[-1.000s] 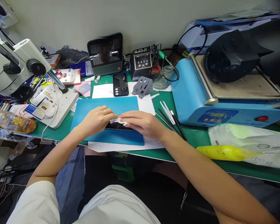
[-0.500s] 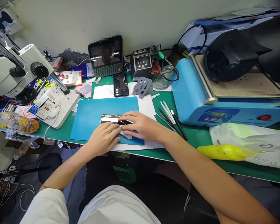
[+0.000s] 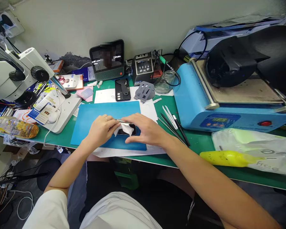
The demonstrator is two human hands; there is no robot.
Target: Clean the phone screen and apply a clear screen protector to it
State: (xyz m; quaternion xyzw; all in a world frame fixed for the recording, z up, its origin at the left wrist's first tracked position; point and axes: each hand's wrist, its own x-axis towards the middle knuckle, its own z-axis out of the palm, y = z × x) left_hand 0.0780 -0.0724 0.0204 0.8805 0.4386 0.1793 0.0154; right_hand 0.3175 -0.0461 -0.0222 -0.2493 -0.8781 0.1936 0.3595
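A dark phone [image 3: 131, 130] lies on the blue mat [image 3: 95, 115] in the middle of the green bench. My left hand [image 3: 100, 129] rests on the phone's left part, fingers curled over a small white cloth [image 3: 126, 128] that lies on the glass. My right hand [image 3: 144, 130] holds the phone's right end, thumb and fingers spread around its edges. Most of the phone is hidden under both hands.
A white microscope [image 3: 16, 74] stands at the left. A blue laminating machine [image 3: 224, 108] fills the right. Tweezers and thin tools [image 3: 173, 119] lie right of the mat. A second phone [image 3: 122, 89], a grey stand [image 3: 144, 90], a soldering station [image 3: 143, 66] and a small screen [image 3: 107, 58] sit behind. A yellow bottle [image 3: 228, 158] lies near the front edge.
My left hand has moved from the phone's near edge back up onto its glass with the white cloth. My right hand has stayed on the phone's right end.
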